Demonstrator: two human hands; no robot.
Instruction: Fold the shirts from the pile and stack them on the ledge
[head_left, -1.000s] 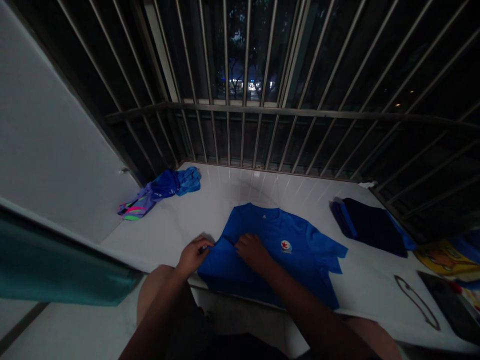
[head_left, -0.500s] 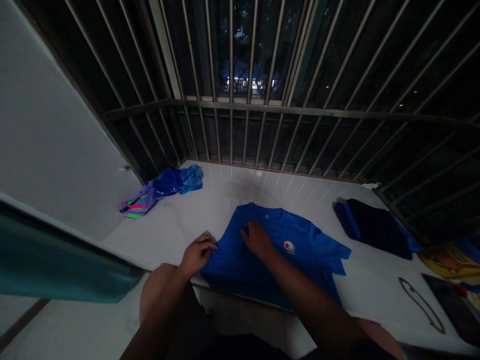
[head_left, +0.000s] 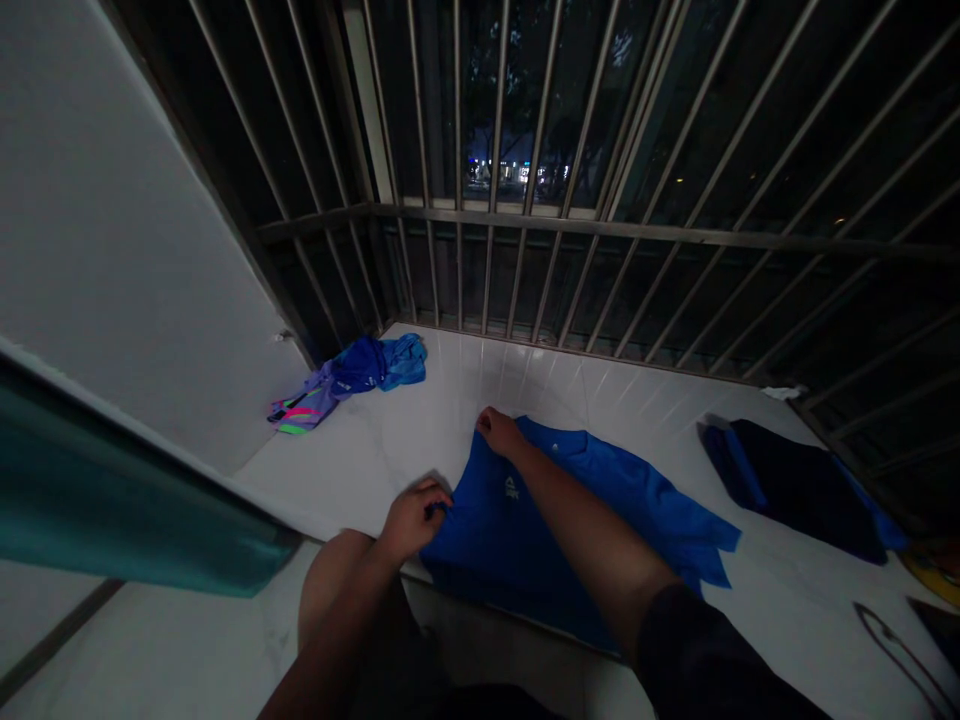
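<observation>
A blue T-shirt [head_left: 480,530] lies spread on the white ledge [head_left: 390,440], its collar toward the window and one sleeve reaching right. Its lower part comes to the ledge's front edge. My left hand [head_left: 414,515] pinches the shirt's left edge between thumb and fingers. Farther up, my right hand [head_left: 499,430] is closed on the fabric at the left shoulder, beside the collar. A small white logo shows on the chest below that hand. My right forearm crosses over the shirt and hides part of its front.
Crumpled purple and blue clothes [head_left: 352,375] lie at the back left. To the right sits a stack of folded dark clothes [head_left: 810,490], with a cord-like loop [head_left: 900,650] nearer. Metal bars [head_left: 525,220] close off the window behind; a teal curtain [head_left: 135,510] hangs left.
My right hand has moved from the shirt's chest up to its left shoulder and taken hold there. My left hand keeps its pinch. The view has shifted slightly left.
</observation>
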